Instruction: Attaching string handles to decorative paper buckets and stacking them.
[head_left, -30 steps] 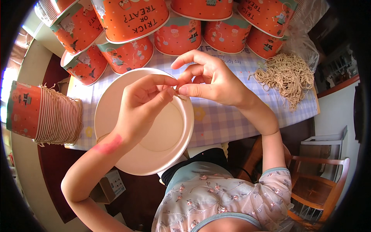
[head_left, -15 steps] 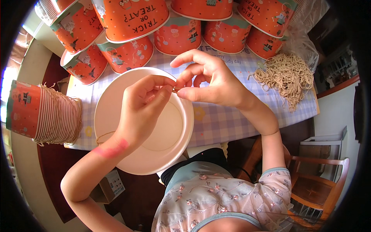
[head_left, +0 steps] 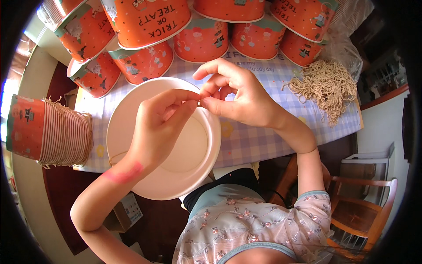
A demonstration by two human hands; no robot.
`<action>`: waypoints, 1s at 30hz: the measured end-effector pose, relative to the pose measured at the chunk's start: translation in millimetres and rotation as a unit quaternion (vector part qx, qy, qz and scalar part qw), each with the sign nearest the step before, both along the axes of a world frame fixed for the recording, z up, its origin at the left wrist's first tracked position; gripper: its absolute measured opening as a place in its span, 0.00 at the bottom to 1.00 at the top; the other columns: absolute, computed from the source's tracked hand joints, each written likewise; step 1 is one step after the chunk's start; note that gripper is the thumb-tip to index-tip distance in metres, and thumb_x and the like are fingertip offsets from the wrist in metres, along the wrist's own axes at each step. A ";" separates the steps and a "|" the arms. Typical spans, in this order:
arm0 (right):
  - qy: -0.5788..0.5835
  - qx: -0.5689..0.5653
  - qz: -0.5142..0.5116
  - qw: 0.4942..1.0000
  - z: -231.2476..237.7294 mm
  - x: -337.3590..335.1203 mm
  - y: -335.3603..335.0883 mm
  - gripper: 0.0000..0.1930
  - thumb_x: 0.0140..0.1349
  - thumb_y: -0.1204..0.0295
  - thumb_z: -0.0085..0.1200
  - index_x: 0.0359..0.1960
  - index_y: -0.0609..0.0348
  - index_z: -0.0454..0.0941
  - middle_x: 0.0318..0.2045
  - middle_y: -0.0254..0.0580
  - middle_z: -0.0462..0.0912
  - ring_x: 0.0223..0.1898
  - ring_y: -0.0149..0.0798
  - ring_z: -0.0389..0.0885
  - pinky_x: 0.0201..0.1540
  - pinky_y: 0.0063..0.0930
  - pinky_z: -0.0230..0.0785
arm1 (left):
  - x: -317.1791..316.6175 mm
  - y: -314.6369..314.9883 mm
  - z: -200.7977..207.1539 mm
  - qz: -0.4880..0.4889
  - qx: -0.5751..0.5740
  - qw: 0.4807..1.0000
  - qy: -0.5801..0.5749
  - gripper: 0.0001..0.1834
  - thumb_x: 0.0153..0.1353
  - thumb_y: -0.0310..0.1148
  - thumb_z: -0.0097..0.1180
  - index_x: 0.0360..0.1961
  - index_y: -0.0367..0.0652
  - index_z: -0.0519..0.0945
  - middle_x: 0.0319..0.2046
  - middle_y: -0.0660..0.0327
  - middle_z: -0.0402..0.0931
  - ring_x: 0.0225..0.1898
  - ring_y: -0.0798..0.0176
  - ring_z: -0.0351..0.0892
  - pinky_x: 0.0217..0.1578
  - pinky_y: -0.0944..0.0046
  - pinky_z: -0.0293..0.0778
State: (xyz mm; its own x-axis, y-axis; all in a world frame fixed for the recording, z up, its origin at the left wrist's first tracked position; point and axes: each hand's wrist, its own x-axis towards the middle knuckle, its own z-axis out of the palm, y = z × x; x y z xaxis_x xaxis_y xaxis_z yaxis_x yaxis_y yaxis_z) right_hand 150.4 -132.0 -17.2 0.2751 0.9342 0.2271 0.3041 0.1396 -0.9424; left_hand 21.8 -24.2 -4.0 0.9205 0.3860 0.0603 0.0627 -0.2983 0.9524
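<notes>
A white-lined paper bucket [head_left: 187,143] lies tipped in front of me, its open mouth toward me. Over its upper right rim, the thumb and forefinger of my left hand [head_left: 160,121] pinch a tiny bit of pale string [head_left: 199,102]. My right hand [head_left: 235,94] meets it there, thumb and index finger closing on the same bit while the forefinger's knuckle arches above. Most of the string between the fingertips is hidden. A tan string [head_left: 118,155] also shows at the bucket's left side, beside my left wrist.
Orange printed buckets [head_left: 149,20] are piled along the far side of the checked tablecloth [head_left: 272,125]. A nested stack of buckets with strings [head_left: 66,132] lies at the left. Tangled tan string [head_left: 325,88] sits at the right, near a clear plastic bag [head_left: 347,48]. A wooden chair [head_left: 356,215] stands lower right.
My fingertips have drawn slightly closer together at the string, and my right thumb has moved in a little. The bucket and the other things stay about where they were.
</notes>
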 end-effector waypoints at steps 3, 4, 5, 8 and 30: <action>0.013 -0.002 0.004 1.000 -0.6 0.3 -0.1 0.15 0.46 0.79 0.47 0.37 0.61 0.61 0.25 0.35 0.73 0.27 0.21 0.68 0.29 0.15 0.61 | -0.3 0.1 0.3 -0.009 -0.037 0.999 -0.002 0.07 0.50 0.24 0.45 0.31 0.33 0.72 0.22 0.64 0.70 0.26 0.78 0.66 0.26 0.78 0.63; 0.020 -0.002 0.007 1.000 -0.7 0.4 -0.2 0.15 0.46 0.79 0.46 0.38 0.61 0.61 0.25 0.35 0.73 0.27 0.21 0.68 0.29 0.16 0.61 | -0.1 -0.2 -0.1 -0.009 -0.037 0.999 -0.001 0.07 0.50 0.24 0.45 0.31 0.33 0.72 0.22 0.64 0.70 0.26 0.78 0.66 0.26 0.78 0.63; 0.021 -0.003 0.007 1.000 -0.9 0.6 -0.3 0.15 0.46 0.79 0.46 0.38 0.61 0.61 0.25 0.35 0.73 0.27 0.21 0.68 0.29 0.16 0.61 | 0.3 -0.6 -0.6 -0.009 -0.051 0.999 -0.011 0.07 0.49 0.25 0.46 0.30 0.33 0.72 0.22 0.64 0.70 0.26 0.77 0.67 0.26 0.78 0.64; 0.023 -0.006 0.011 1.000 -0.2 0.5 -0.3 0.15 0.46 0.79 0.47 0.38 0.61 0.61 0.25 0.35 0.73 0.28 0.22 0.69 0.30 0.16 0.61 | 0.4 1.2 -1.6 -0.010 -0.025 0.999 -0.020 0.07 0.48 0.25 0.48 0.29 0.34 0.73 0.22 0.64 0.71 0.27 0.76 0.68 0.27 0.77 0.64; -0.031 0.033 -0.013 0.999 -3.0 -3.6 -2.1 0.14 0.46 0.77 0.48 0.37 0.62 0.63 0.26 0.35 0.72 0.31 0.25 0.69 0.33 0.19 0.61 | -0.5 1.2 -3.5 0.040 0.031 0.999 0.016 0.07 0.47 0.27 0.49 0.24 0.33 0.72 0.19 0.62 0.70 0.23 0.74 0.67 0.23 0.75 0.63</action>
